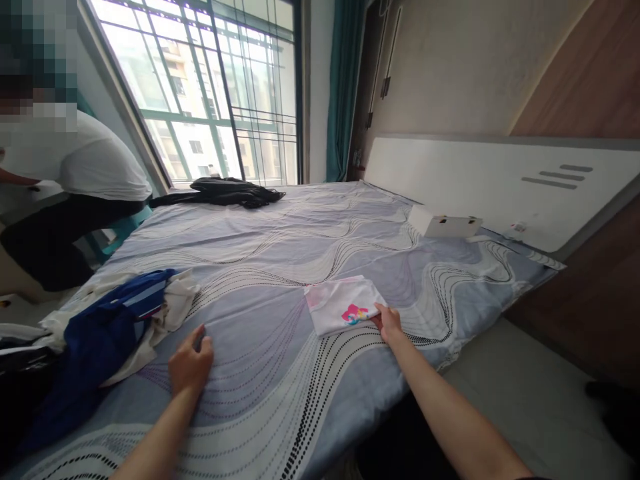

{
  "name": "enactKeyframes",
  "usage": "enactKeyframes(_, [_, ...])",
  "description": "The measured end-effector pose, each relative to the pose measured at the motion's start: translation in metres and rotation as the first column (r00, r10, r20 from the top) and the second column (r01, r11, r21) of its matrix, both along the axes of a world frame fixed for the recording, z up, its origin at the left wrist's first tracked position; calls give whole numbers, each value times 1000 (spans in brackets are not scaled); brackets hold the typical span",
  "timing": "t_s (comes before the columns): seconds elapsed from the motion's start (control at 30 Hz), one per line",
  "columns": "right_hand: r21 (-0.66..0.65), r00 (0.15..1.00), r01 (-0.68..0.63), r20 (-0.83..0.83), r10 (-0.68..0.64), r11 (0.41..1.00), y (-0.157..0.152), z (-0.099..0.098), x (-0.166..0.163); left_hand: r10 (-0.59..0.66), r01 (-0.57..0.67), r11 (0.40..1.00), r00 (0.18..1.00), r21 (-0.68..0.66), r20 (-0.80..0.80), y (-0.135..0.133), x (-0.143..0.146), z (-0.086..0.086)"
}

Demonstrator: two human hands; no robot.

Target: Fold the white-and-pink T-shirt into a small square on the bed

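Observation:
A small folded white garment (341,305) with a pink and blue print lies on the lilac wave-patterned bed sheet (280,240). My right hand (387,323) pinches its near right corner, fingers closed on the cloth. My left hand (190,363) rests on the sheet with fingers loosely curled and holds nothing. It lies just right of a heap of blue and white clothes (115,320).
A black garment (225,191) lies at the far side of the bed by the window. A white box (445,223) sits near the white headboard (500,180). Another person in a white top (75,167) bends over at the left. Dark items fill the lower left corner.

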State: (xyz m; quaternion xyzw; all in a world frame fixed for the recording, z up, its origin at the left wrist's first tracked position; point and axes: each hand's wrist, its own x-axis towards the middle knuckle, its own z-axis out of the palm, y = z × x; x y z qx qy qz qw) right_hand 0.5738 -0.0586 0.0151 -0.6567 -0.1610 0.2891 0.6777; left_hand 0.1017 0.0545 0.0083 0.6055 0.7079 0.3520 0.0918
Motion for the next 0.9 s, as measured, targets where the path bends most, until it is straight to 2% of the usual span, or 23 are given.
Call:
enactKeyframes(0.07, [-60, 1000, 8, 7, -7, 998, -3, -11, 4, 1, -3, 1000, 991, -15, -133, -2, 26, 5])
enactKeyframes(0.17, [-139, 999, 31, 47, -25, 990, -1, -20, 4, -117, 80, 985, 961, -153, -249, -11, 100, 21])
enactKeyframes(0.23, [-181, 997, 38, 74, -25, 983, 1, -21, 4, -279, 212, 935, 934, -283, -223, -20, 163, 30])
enactKeyframes(0.33, [-207, 996, 35, 86, -17, 978, 1, -16, 6, -337, 264, 898, 927, -351, -166, -28, 249, 36])
enactKeyframes(0.4, [-204, 997, 27, 81, -10, 979, 0, -11, 9, -331, 269, 899, 934, -345, -134, -32, 285, 38])
enactKeyframes(0.47, [-196, 997, 6, 72, 8, 981, -2, -5, 9, -325, 282, 903, 942, -324, -86, -36, 297, 42])
enactKeyframes(0.53, [-188, 998, -34, 54, 45, 982, -4, -2, 2, -312, 286, 912, 949, -294, -42, -41, 285, 48])
enactKeyframes(0.6, [-177, 994, -99, 22, 105, 979, -7, -1, -17, -276, 262, 926, 961, -270, -14, -48, 253, 53])
enactKeyframes(0.7, [-154, 970, -242, -41, 238, 958, -14, -3, -66, -170, 163, 949, 985, -269, -3, -67, 184, 56])
enactKeyframes(0.8, [-136, 928, -369, -118, 354, 920, -31, -5, -116, -66, 56, 950, 998, -307, -22, -96, 115, 52])
enactKeyframes(0.83, [-159, 917, -395, -120, 379, 905, -39, -6, -128, -47, 36, 945, 999, -326, -27, -106, 96, 50])
enactKeyframes(0.9, [-306, 908, -401, -10, 418, 864, -53, -4, -140, -35, 23, 930, 999, -368, -26, -124, 68, 46])
